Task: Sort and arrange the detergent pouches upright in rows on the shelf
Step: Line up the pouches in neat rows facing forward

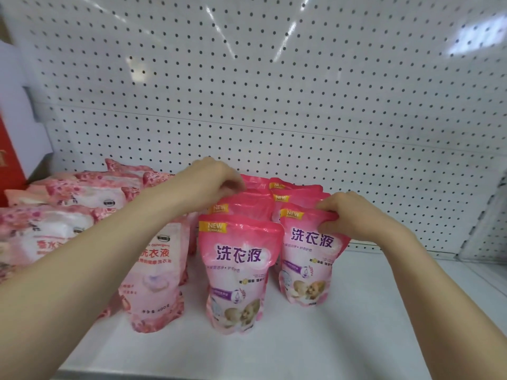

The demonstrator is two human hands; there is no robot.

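Two rows of pink detergent pouches (238, 270) stood upright on the white shelf (356, 325) — rear ones mostly hidden — left hand (214, 179) pinching a rear pouch (247, 199) by its top, right hand (348, 215) pinching the front-right pouch (307, 264) likewise.

front pink pouch (237, 272): "NEW", "洗衣液" | right pink pouch (307, 259): "NEW", "洗衣液" | pale floral pouch (156, 281): "洗衣液", "400"

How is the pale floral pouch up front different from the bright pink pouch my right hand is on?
The pale floral-print plastic pouch has a dark oval badge; the bright pink glossy pouch carries a yellow NEW tag and a puppy picture. The right hand pinches the bright pouch's top, the left hand grips a rear pink pouch; neither holds the pale one. Both stand on the white shelf.
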